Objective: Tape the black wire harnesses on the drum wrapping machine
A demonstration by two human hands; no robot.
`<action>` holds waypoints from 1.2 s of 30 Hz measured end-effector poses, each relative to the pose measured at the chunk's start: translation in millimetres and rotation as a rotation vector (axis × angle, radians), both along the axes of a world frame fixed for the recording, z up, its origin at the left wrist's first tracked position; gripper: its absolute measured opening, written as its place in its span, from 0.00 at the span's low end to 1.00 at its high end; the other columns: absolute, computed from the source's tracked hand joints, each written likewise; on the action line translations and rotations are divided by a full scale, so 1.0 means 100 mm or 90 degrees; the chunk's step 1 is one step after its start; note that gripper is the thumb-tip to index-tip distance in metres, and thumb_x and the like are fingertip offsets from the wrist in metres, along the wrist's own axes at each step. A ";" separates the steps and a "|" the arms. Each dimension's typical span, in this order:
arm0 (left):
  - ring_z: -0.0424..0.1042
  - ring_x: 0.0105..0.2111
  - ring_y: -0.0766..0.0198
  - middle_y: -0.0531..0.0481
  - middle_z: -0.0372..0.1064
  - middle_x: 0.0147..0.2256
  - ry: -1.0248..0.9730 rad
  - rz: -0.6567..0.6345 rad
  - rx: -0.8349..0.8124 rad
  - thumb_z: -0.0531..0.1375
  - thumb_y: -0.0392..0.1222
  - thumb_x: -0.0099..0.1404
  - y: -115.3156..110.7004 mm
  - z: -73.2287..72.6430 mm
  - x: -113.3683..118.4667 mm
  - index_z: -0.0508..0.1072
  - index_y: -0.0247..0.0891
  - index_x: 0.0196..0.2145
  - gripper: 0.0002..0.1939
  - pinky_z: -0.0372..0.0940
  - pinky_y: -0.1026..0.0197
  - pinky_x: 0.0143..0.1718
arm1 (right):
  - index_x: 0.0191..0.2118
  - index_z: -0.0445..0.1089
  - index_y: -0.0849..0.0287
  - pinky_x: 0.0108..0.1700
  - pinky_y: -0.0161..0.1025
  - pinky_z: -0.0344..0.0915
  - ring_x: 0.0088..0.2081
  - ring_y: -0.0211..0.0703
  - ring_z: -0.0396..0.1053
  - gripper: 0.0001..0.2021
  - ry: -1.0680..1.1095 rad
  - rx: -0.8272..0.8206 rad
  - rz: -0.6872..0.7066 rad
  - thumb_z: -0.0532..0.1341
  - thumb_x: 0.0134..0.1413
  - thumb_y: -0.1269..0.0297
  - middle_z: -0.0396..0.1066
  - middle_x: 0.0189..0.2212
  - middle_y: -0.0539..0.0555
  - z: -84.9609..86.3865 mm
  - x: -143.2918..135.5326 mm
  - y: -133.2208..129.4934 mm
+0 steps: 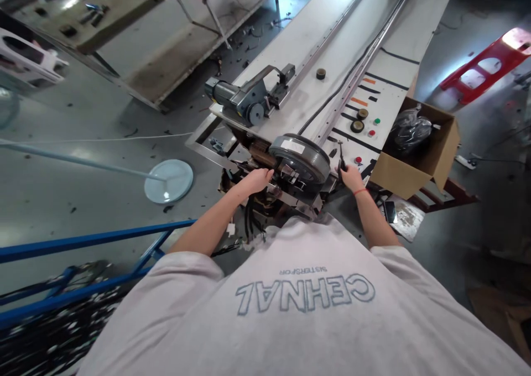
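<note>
Work looks midway: right hand grips dark-handled tool, left hand curled beside drum, grasp unclear, black cable laid out, finish not evident.

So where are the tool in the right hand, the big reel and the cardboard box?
Tool (341, 161): head view, on its dark middle part.
Big reel (309, 153): head view, on its curved outer rim.
Cardboard box (399, 175): head view, on its near flap.
</note>
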State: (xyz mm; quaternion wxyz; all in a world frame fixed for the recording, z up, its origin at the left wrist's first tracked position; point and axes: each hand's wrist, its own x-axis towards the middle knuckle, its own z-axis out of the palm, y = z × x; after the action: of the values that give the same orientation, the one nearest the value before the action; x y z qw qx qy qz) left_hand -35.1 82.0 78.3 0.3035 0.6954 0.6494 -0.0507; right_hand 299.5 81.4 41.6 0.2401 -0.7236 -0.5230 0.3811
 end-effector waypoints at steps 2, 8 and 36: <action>0.74 0.32 0.54 0.43 0.72 0.26 -0.088 0.032 -0.034 0.49 0.50 0.71 -0.04 -0.01 -0.05 0.67 0.40 0.23 0.21 0.66 0.58 0.40 | 0.29 0.68 0.60 0.39 0.41 0.66 0.32 0.45 0.70 0.10 -0.111 0.043 -0.038 0.66 0.51 0.59 0.73 0.27 0.58 0.06 0.09 0.23; 0.47 0.14 0.71 0.59 0.45 0.15 -0.465 0.190 -0.355 0.57 0.64 0.65 -0.25 0.07 -0.12 0.55 0.42 0.19 0.28 0.47 0.66 0.15 | 0.20 0.65 0.59 0.28 0.36 0.60 0.20 0.35 0.61 0.26 0.219 0.022 0.152 0.55 0.59 0.43 0.63 0.16 0.50 0.47 -0.44 -0.11; 0.74 0.31 0.55 0.53 0.67 0.17 -0.328 0.270 -0.399 0.59 0.32 0.41 -2.15 -0.44 -0.78 0.66 0.42 0.16 0.06 0.67 0.58 0.33 | 0.34 0.69 0.59 0.41 0.37 0.73 0.40 0.41 0.75 0.18 0.797 -0.372 0.273 0.71 0.48 0.51 0.77 0.37 0.55 -0.22 -1.33 -0.34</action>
State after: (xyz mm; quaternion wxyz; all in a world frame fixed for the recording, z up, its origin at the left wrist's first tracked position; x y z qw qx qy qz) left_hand -112.9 -133.4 34.4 0.6546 0.4116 0.6340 -0.0068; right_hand 166.7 47.2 19.9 0.2118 -0.2858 -0.2944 0.8870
